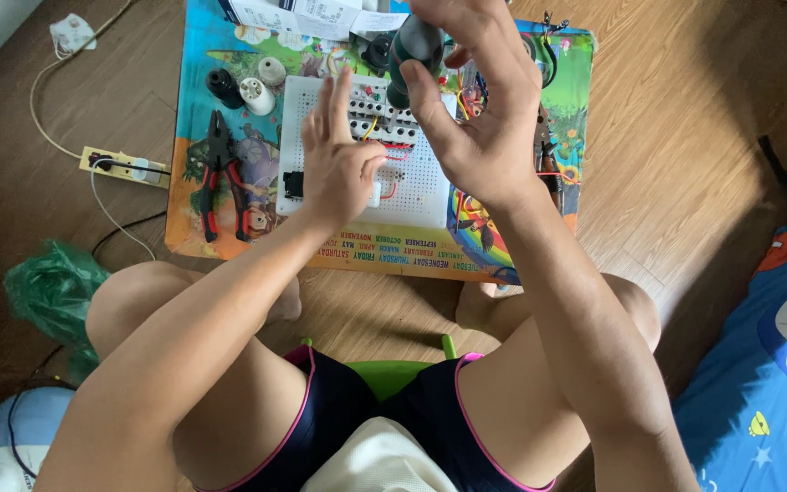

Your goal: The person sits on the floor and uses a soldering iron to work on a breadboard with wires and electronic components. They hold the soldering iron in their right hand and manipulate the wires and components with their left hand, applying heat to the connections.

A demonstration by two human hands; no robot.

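Note:
My right hand (480,109) is raised above a white perforated board (421,187) and grips a dark green-grey tool handle (412,55) between thumb and fingers. My left hand (339,159) rests flat on the board with its fingers spread, holding nothing. Its fingertips reach a row of grey terminal blocks (380,123) with red and yellow wires. The board lies on a colourful picture mat (229,223) on the wooden floor. Whatever is at the tool's tip is hidden by my right hand.
Red-and-black pliers (222,178), a black socket (224,87) and two white sockets (259,94) lie on the mat's left part. A power strip (125,167) with a cable sits on the floor to the left. A green bag (52,292) and a blue blanket (767,364) flank my legs.

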